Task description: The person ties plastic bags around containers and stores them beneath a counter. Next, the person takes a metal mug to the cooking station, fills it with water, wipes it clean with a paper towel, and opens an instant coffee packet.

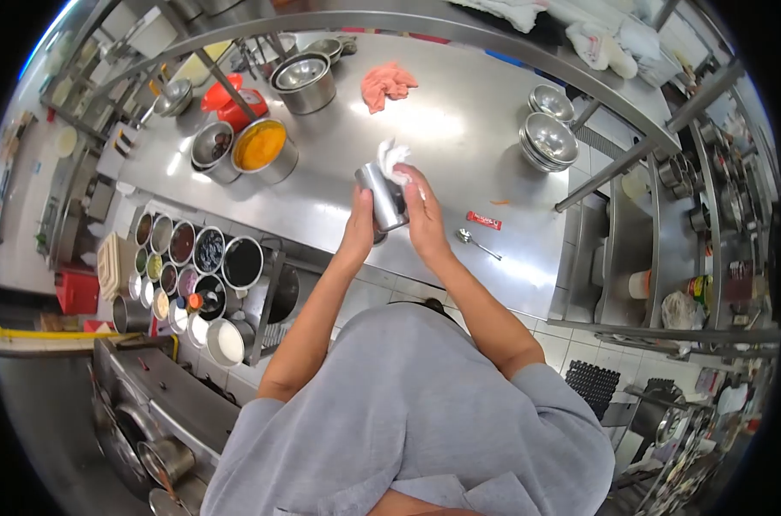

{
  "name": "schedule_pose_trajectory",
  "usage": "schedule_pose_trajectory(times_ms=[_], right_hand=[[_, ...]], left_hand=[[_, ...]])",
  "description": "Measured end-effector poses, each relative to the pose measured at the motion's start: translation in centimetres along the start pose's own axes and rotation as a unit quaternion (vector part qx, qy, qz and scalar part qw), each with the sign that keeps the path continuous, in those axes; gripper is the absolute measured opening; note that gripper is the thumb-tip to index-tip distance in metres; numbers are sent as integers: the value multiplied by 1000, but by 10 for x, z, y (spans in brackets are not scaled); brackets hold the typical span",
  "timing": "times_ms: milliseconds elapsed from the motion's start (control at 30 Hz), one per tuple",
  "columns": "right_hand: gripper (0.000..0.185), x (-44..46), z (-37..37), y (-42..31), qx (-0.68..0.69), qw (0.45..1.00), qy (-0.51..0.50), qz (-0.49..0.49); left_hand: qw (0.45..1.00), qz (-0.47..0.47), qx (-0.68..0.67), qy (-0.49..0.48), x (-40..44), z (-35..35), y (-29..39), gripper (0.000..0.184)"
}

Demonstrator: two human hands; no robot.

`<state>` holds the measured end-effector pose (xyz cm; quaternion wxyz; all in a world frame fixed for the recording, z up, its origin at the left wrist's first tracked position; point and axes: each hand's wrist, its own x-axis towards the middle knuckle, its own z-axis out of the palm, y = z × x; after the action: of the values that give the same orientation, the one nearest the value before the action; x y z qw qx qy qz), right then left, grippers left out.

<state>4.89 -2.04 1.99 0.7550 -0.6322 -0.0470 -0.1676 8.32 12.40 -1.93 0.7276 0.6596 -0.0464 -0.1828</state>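
Observation:
A shiny steel cylinder (379,196), like a tall canister, is held tilted between my hands above the steel table. My left hand (359,219) is closed along its left side. On the other side, my right hand (423,215) grips a crumpled white cloth or paper (393,158), close against the cylinder's upper end. A dark area shows between the cylinder and my right palm; I cannot make out what it is. To the right of that hand lie a spoon (478,243) and a small red packet (483,221).
On the steel table (459,112) are an orange cloth (388,86), a pot of orange-yellow food (261,148), stacked pots (304,84) and steel bowls (550,140). Several filled containers (242,261) stand at lower left. An overhead shelf rail (356,21) crosses the far side.

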Motion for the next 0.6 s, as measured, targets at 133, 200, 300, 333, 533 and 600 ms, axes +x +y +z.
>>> schedule_pose_trajectory(times_ms=[133, 200, 300, 333, 533, 600], right_hand=[[34, -10, 26, 24, -173, 971, 76, -149], [29, -10, 32, 25, -112, 985, 122, -40], [26, 16, 26, 17, 6, 973, 160, 168], [27, 20, 25, 17, 53, 964, 177, 190], [30, 12, 18, 37, -77, 960, 256, 80], [28, -3, 1, 72, -256, 942, 218, 2]], left_hand=[[988, 108, -105, 15, -12, 16, 26, 72], [989, 141, -6, 42, -19, 17, 24, 72], [970, 199, 109, 91, -17, 17, 15, 72], [961, 219, 131, 107, -16, 17, 14, 71], [997, 37, 66, 0, 1, -5, 15, 70], [995, 38, 92, 0, 3, 0, 12, 78]])
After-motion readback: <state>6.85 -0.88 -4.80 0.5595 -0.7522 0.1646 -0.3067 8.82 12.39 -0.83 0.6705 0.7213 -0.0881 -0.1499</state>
